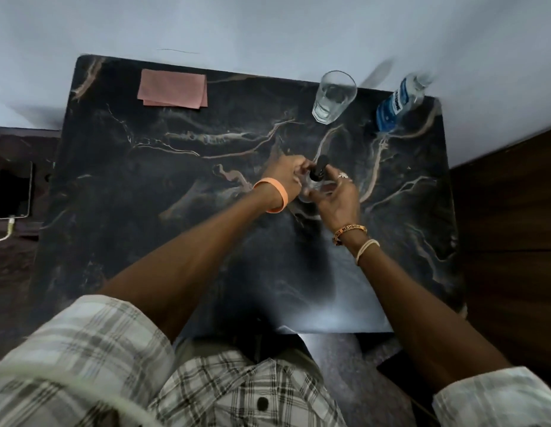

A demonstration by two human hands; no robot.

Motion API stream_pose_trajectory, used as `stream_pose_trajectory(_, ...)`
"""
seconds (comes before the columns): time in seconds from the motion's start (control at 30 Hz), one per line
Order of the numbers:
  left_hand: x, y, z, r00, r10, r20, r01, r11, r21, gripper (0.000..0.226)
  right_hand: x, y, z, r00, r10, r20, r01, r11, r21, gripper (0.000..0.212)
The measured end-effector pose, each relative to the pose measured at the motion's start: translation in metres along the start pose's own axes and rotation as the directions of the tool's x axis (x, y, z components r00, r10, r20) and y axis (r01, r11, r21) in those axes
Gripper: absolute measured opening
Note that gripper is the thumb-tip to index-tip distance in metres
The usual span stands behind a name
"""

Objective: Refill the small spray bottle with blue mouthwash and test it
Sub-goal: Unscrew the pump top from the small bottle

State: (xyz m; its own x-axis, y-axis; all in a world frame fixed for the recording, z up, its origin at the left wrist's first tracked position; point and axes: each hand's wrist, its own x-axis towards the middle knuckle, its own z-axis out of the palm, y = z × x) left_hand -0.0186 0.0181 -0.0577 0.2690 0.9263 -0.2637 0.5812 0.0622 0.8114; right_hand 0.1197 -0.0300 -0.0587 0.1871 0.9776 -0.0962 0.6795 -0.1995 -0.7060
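A: What sits nearest the camera?

B: A grey-and-white checked shirt point(237, 392), then two bare forearms reaching out over a black marble table with pale veins point(145, 211).

A: And the hands?

B: They meet over the middle of the table. The left hand point(283, 175), with an orange rubber wristband point(279, 195) behind it, has its fingers point(299, 172) curled tight, and their tips pinch the dark top of a small clear spray bottle with a black pump top point(318, 175).

A: The other one?

B: The right hand point(337, 198) cups the clear body from the right. Its thumb lies under the body and its fingers point(331, 174) are loosely bent round it, one of them rising beside the black top. A ring shows on one finger and threads circle the wrist.

A: So where exactly is the spray bottle?

B: Between the two sets of fingertips, touching both, tilted with its black top pointing away from the person. Blur hides whether its base rests on the table.

A: Beyond the fingers?

B: Well past the right fingertips stands a clear faceted drinking glass point(334, 94). Further right of it, near the far corner, is a clear plastic mouthwash bottle with a blue label point(396, 106), blue liquid low inside.

A: And the left?

B: Far beyond the left knuckles lies a folded pink cloth point(172, 89). Off the table's left edge, a dark phone point(13, 189) lies with a cable plugged in.
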Motion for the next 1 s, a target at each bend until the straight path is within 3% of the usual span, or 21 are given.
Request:
stream_pose_trajectory(0.13, -0.021, -0.001, 0.015, 0.999, -0.033, -0.021, 0.033, 0.999, -0.001, 0.045, -0.018, 0.019, -0.002, 0.996, -0.073, 0.044, 0.077, 0.994, -0.083, 0.040)
stream_pose_trajectory(0.27, -0.032, 0.005, 0.023, 0.995, -0.051, -0.086, 0.054, 0.998, 0.028, 0.054, -0.023, 0.027, -0.002, 0.989, -0.143, 0.038, 0.144, 0.989, -0.028, 0.031)
stream_pose_trajectory(0.57, -0.042, 0.015, 0.029, 0.989, -0.018, -0.145, 0.030, 0.996, 0.084, 0.051, -0.020, 0.038, -0.001, 0.971, -0.208, 0.115, 0.212, 0.977, -0.029, 0.042)
stream_pose_trajectory(0.7, -0.042, 0.014, 0.030, 0.989, -0.030, -0.148, 0.042, 0.996, 0.082, 0.049, -0.016, 0.037, -0.003, 0.967, -0.183, 0.176, 0.186, 0.983, 0.001, 0.057)
stream_pose_trajectory(0.83, -0.044, 0.016, 0.032, 0.983, 0.005, -0.181, -0.012, 0.999, -0.034, 0.059, -0.014, 0.044, -0.007, 0.956, -0.245, 0.161, 0.249, 0.968, -0.007, 0.047)
stream_pose_trajectory(0.9, -0.048, 0.019, 0.035, 0.979, 0.051, -0.199, -0.067, 0.995, -0.076, 0.053, -0.013, 0.045, -0.007, 0.954, -0.244, 0.173, 0.253, 0.967, -0.035, 0.052)
stream_pose_trajectory(1.0, -0.049, 0.021, 0.038, 0.969, 0.150, -0.195, -0.142, 0.988, 0.052, 0.033, -0.012, 0.045, -0.005, 0.957, -0.251, 0.145, 0.262, 0.963, -0.059, 0.049)
